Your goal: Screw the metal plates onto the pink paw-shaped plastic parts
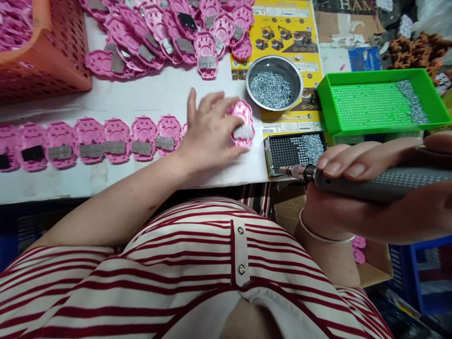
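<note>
My left hand (212,127) is closed on the near side of a pink plastic casing (243,117) with a silvery plate on it; thumb and fingers grip its left edge over the white tabletop. In my right hand (353,188) is a grey electric screwdriver (367,183), my fingers wrapped round its body. Its bit tip lies over a small black perforated tray (289,153) partly filled with screws. To the left of my left hand runs a row of similar pink casings (143,136), each with a grey or black plate. My forearm and hand hide part of that row.
A steel bowl of screws (271,89) stands behind the black tray. Right of it is a green tray (374,106) with more screws. Pink casings (183,37) are heaped at the back. An orange basket (60,61) stands at back left. Below right is a cardboard box (377,263).
</note>
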